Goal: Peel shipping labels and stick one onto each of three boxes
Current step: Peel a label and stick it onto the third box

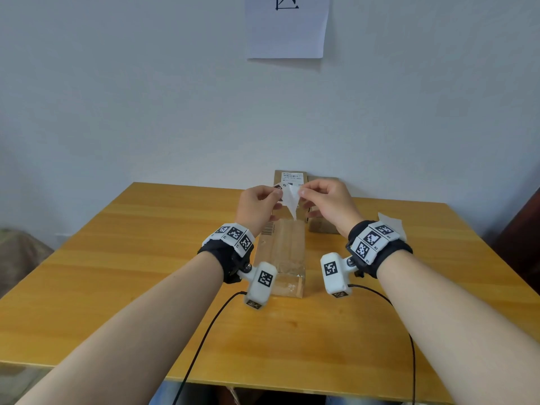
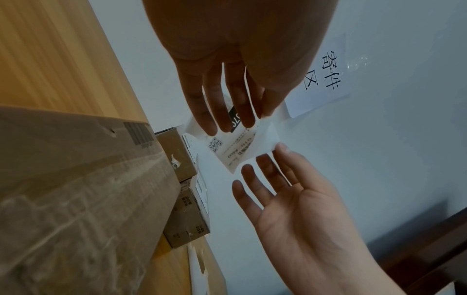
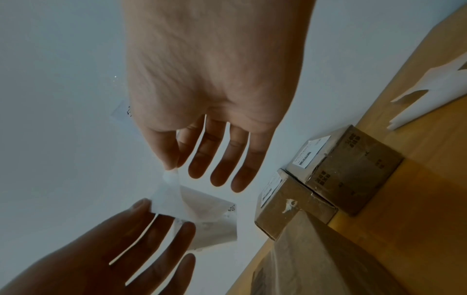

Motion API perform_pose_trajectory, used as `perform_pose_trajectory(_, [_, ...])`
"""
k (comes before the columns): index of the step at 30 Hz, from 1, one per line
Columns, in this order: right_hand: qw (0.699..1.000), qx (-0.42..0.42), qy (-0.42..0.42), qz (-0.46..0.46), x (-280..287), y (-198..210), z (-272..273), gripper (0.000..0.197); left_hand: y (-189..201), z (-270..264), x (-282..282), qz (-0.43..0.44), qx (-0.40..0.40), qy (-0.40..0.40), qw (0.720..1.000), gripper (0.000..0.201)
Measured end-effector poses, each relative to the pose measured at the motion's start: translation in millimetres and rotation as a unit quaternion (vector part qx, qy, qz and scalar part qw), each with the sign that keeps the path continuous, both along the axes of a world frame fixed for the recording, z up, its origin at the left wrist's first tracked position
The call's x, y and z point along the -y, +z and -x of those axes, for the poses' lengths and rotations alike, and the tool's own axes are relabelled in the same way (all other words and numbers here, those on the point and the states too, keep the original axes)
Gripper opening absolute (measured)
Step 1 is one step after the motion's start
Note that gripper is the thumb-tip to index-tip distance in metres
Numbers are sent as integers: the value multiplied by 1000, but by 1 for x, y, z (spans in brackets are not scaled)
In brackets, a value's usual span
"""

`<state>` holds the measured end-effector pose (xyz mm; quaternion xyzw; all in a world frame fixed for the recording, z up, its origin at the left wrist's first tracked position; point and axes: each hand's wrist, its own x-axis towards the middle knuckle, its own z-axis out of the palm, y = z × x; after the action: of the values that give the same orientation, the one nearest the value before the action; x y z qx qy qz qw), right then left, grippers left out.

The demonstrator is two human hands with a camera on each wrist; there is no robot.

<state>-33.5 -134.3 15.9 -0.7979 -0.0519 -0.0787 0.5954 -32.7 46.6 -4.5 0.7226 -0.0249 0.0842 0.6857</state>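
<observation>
Both hands are raised over a long taped cardboard box (image 1: 285, 252) that lies in the middle of the table. My left hand (image 1: 276, 194) pinches a printed shipping label (image 2: 227, 147), with its other fingers lying over the label's face. At the label's corner, thumb and forefinger of my right hand (image 1: 302, 192) pinch the white backing paper (image 3: 168, 191). The backing is partly peeled away and hangs down in a point (image 1: 293, 210). Behind the long box stand two small cardboard boxes (image 3: 285, 205) (image 3: 353, 171), each with a white label on top.
A loose piece of white backing paper (image 3: 429, 93) lies on the wooden table (image 1: 117, 258) to the right of the small boxes. The table's far edge meets a white wall with a paper sign (image 1: 287, 27). Cables run off the near edge.
</observation>
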Motion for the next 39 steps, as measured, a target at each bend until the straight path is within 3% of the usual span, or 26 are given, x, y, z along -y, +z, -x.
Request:
perform_pose_trajectory(14, [988, -50, -48, -138, 11, -3, 1, 9, 2, 2, -3, 46, -38, 3, 998, 18])
perform_pose_trajectory(21, [980, -65, -78, -172, 20, -7, -3, 18, 4, 4, -4, 53, -48, 14, 997, 23])
perform_pose_trajectory(27, [977, -82, -103, -169, 33, -14, -1, 14, 3, 3, -6, 120, -72, 1, 990, 26])
perform_pose_trajectory(30, [976, -87, -118, -160, 38, -19, -2, 11, 4, 3, -8, 213, -110, -34, 970, 26])
perform_pose_trajectory(34, [970, -105, -135, -172, 44, -23, -3, 10, 4, 3, -12, 373, -181, -79, 907, 14])
perform_pose_trajectory(37, [959, -128, -144, -208, 49, -25, -5, 12, 3, 1, -14, 441, -203, -92, 869, 13])
perform_pose_trajectory(39, [942, -147, -155, -257, 53, -26, -6, 10, 2, -1, -15, 460, -205, -98, 858, 17])
